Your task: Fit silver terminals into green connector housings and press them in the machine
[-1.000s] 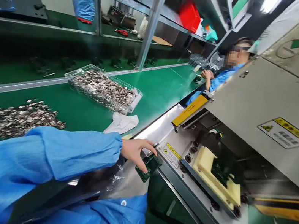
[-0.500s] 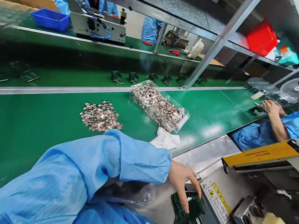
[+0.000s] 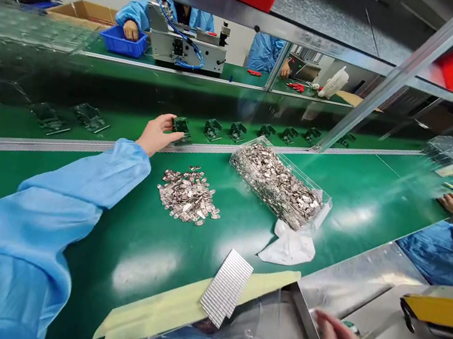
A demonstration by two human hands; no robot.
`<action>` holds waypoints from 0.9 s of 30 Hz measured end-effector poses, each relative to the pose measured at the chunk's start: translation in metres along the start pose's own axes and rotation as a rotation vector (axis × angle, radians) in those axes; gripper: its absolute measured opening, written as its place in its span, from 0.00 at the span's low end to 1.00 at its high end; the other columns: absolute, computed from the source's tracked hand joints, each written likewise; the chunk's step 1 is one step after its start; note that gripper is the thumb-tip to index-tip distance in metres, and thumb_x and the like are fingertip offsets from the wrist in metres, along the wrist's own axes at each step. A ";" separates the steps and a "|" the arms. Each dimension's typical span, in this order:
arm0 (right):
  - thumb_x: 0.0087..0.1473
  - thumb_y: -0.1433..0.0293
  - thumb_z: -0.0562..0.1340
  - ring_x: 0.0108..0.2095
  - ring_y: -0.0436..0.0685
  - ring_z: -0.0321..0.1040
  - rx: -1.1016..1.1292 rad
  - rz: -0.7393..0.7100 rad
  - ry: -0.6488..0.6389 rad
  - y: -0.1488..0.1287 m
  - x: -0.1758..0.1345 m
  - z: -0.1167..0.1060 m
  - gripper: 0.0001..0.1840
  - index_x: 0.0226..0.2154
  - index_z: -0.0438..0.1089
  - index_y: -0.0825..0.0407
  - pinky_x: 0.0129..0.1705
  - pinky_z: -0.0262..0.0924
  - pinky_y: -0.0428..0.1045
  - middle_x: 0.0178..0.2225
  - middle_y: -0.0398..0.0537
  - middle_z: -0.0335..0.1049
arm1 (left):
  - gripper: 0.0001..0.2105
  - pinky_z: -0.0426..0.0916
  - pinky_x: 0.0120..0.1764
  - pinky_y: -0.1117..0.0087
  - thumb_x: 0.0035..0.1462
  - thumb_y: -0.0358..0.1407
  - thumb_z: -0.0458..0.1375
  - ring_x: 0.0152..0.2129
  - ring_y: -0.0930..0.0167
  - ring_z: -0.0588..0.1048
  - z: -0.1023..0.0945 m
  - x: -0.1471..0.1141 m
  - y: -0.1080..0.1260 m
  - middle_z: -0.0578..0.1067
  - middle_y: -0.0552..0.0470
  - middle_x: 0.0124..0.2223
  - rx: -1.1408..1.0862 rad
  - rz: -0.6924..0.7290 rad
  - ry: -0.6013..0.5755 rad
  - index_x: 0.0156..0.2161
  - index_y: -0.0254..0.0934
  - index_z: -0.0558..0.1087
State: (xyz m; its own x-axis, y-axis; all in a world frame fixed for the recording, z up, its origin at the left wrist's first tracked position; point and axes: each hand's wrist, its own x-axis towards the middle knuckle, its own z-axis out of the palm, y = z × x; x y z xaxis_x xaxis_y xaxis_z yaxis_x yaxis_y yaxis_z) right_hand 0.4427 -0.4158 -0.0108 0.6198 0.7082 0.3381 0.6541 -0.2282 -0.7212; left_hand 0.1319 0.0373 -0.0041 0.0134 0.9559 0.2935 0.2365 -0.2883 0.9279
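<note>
Green part [image 3: 180, 125] in left hand [image 3: 156, 134], lower edge roughly along rail [image 3: 38, 144].

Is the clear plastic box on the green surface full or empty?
Largely full: small metal pieces lie heaped along nearly the whole length of the clear plastic box.

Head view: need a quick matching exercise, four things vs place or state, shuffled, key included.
1. Left hand
2. Blue bin
3. Striped silver piece
4. White crumpled sheet

A. lying across the yellow strip
B. next to the clear tray
C. touching a dark green part
D. with a co-worker's hand at it

Pairs: 1-C, 2-D, 3-A, 4-B
</note>
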 end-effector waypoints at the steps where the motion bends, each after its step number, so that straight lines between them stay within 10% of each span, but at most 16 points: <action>1: 0.58 0.57 0.61 0.40 0.63 0.73 0.018 -0.086 -0.165 -0.012 0.014 0.021 0.14 0.43 0.73 0.46 0.43 0.68 0.54 0.41 0.51 0.75 | 0.29 0.67 0.56 0.58 0.43 0.31 0.67 0.50 0.61 0.75 -0.002 0.013 -0.017 0.76 0.41 0.49 0.039 -0.041 0.041 0.53 0.31 0.68; 5: 0.62 0.62 0.57 0.37 0.59 0.73 0.079 -0.333 -0.542 -0.066 0.070 0.111 0.13 0.41 0.74 0.50 0.40 0.68 0.51 0.38 0.50 0.76 | 0.35 0.65 0.57 0.56 0.44 0.31 0.66 0.55 0.57 0.71 0.016 0.042 -0.053 0.72 0.36 0.55 0.079 -0.099 0.148 0.59 0.31 0.62; 10: 0.55 0.66 0.64 0.28 0.56 0.70 -0.082 -0.387 -0.669 -0.096 0.112 0.184 0.10 0.40 0.74 0.53 0.33 0.66 0.50 0.31 0.49 0.72 | 0.36 0.69 0.54 0.62 0.46 0.35 0.66 0.60 0.59 0.65 0.014 0.024 -0.068 0.62 0.38 0.63 0.104 -0.002 0.195 0.61 0.38 0.59; 19: 0.51 0.62 0.64 0.26 0.56 0.66 -0.152 -0.460 -0.812 -0.089 0.122 0.199 0.07 0.29 0.71 0.49 0.30 0.61 0.50 0.28 0.45 0.67 | 0.17 0.75 0.43 0.62 0.44 0.31 0.65 0.41 0.66 0.74 -0.166 -0.052 -0.100 0.70 0.47 0.43 0.438 -0.076 0.472 0.41 0.36 0.67; 27: 0.51 0.59 0.58 0.22 0.56 0.64 -0.177 -0.443 -0.872 -0.086 0.123 0.194 0.13 0.22 0.66 0.48 0.25 0.57 0.51 0.23 0.45 0.67 | 0.38 0.69 0.52 0.59 0.41 0.35 0.70 0.47 0.59 0.74 -0.169 -0.021 -0.095 0.66 0.37 0.57 0.664 -0.152 0.440 0.58 0.34 0.61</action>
State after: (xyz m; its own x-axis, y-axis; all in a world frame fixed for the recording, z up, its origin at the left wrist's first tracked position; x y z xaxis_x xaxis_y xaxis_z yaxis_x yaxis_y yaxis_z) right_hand 0.3786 -0.1789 -0.0247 -0.1854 0.9809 -0.0595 0.8486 0.1293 -0.5130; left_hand -0.0546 0.0352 -0.0596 -0.4161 0.8320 0.3669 0.7340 0.0691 0.6757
